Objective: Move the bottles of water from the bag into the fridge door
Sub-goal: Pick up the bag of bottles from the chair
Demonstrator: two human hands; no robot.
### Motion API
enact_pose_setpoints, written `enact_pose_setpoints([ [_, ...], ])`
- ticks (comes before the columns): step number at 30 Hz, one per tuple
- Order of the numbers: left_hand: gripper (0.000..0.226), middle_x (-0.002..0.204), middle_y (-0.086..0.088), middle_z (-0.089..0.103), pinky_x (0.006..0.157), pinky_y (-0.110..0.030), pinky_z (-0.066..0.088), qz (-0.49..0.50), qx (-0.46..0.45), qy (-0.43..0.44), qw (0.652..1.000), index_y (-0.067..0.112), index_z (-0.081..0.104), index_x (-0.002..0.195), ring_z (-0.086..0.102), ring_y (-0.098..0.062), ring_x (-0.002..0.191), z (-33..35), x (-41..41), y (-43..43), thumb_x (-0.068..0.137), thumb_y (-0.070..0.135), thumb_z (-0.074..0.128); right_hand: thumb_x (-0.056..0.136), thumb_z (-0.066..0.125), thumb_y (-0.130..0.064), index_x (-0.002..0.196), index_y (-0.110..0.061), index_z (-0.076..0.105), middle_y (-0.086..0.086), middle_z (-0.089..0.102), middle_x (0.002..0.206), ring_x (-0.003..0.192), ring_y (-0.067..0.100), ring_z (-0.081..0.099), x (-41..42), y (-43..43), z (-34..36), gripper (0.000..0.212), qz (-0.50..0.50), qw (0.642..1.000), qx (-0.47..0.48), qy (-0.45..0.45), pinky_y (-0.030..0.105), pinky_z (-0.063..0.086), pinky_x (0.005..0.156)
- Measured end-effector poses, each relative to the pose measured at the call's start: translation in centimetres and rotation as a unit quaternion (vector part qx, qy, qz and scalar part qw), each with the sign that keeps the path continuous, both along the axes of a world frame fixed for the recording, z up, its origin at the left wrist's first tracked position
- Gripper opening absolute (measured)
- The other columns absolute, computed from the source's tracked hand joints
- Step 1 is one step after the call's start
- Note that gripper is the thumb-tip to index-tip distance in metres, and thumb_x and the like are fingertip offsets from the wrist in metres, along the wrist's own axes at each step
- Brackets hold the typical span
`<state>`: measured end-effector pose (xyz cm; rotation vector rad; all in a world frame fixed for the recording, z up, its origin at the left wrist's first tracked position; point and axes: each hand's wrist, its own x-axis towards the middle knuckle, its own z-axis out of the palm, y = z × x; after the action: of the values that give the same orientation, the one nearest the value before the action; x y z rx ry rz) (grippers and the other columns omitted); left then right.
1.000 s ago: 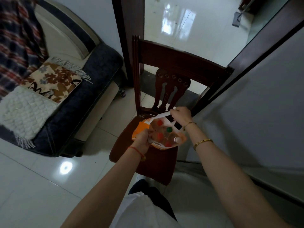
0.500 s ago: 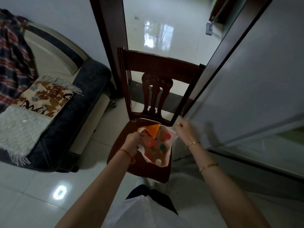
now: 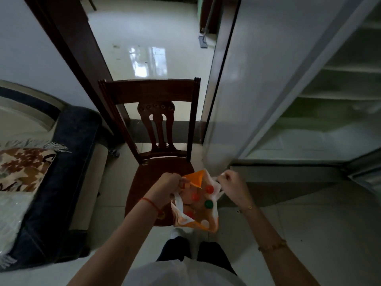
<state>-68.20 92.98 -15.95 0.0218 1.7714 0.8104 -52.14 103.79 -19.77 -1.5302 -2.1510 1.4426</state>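
An orange and white plastic bag sits at the right front corner of a dark wooden chair seat. Its mouth is spread wide. Inside I see several bottle caps from above: a red cap, a green cap and a white cap. My left hand grips the bag's left rim. My right hand pinches the right rim and pulls it outward. The open fridge door stands just right of the chair, its inner shelves facing right.
A dark sofa with a patterned cushion lies to the left. Behind the chair's tall back a doorway opens onto a glossy tiled floor. My feet stand just before the chair.
The view has swung right and down, bringing the fridge's inner shelves into sight. Both hands have stayed on the bag's rims and spread its mouth wider.
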Motion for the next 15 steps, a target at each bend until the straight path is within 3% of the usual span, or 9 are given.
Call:
enact_pose_setpoints([
  [4, 0.035, 0.062, -0.007, 0.043, 0.056, -0.027, 0.035, -0.043, 0.021, 0.004, 0.999, 0.009, 0.050, 0.063, 0.041, -0.018, 0.059, 2.3, 3.5, 0.3, 0.094, 0.005, 0.035, 0.087, 0.055, -0.014, 0.058, -0.011, 0.043, 0.005, 0.043, 0.058, 0.056, 0.016, 0.040, 4.5, -0.9, 0.5, 0.031, -0.064, 0.997, 0.030, -0.008, 0.030, 0.032, 0.055],
  [6, 0.035, 0.055, -0.007, 0.044, 0.052, -0.024, 0.033, -0.053, 0.031, 0.008, 0.998, 0.008, 0.046, 0.061, 0.043, -0.018, 0.052, 3.0, 5.2, 0.7, 0.094, 0.004, 0.033, 0.081, 0.055, -0.025, 0.060, -0.006, 0.045, 0.010, 0.044, 0.058, 0.056, 0.017, 0.040, 6.7, -1.4, 1.2, 0.030, -0.088, 0.996, 0.030, -0.011, 0.030, 0.030, 0.053],
  [9, 0.035, 0.038, -0.001, 0.040, 0.041, -0.016, 0.030, -0.060, 0.048, 0.000, 0.997, 0.008, 0.042, 0.060, 0.039, -0.012, 0.033, 4.0, 7.9, 1.2, 0.093, 0.002, 0.031, 0.067, 0.046, -0.039, 0.068, 0.008, 0.051, 0.024, 0.055, 0.066, 0.059, 0.025, 0.049, 10.2, -1.9, 1.6, 0.047, -0.129, 0.991, 0.044, -0.019, 0.031, 0.034, 0.054],
  [12, 0.035, 0.044, -0.001, 0.038, 0.049, -0.023, 0.025, -0.084, 0.058, -0.010, 0.995, 0.008, 0.041, 0.059, 0.033, -0.012, 0.033, 4.7, 10.8, 1.7, 0.093, 0.004, 0.031, 0.080, 0.053, -0.024, 0.071, 0.009, 0.052, 0.024, 0.055, 0.068, 0.057, 0.024, 0.049, 14.1, -2.7, 1.4, 0.034, -0.158, 0.986, 0.040, -0.026, 0.022, 0.034, 0.049],
  [15, 0.035, 0.051, 0.001, 0.032, 0.047, -0.022, 0.022, -0.094, 0.069, -0.049, 0.992, 0.012, 0.037, 0.059, 0.024, -0.006, 0.025, 5.8, 14.3, 1.9, 0.094, 0.009, 0.032, 0.085, 0.053, -0.010, 0.064, -0.005, 0.045, 0.006, 0.042, 0.060, 0.053, 0.012, 0.035, 18.0, -3.4, 1.5, 0.023, -0.184, 0.981, 0.061, -0.030, 0.014, 0.031, 0.043],
])
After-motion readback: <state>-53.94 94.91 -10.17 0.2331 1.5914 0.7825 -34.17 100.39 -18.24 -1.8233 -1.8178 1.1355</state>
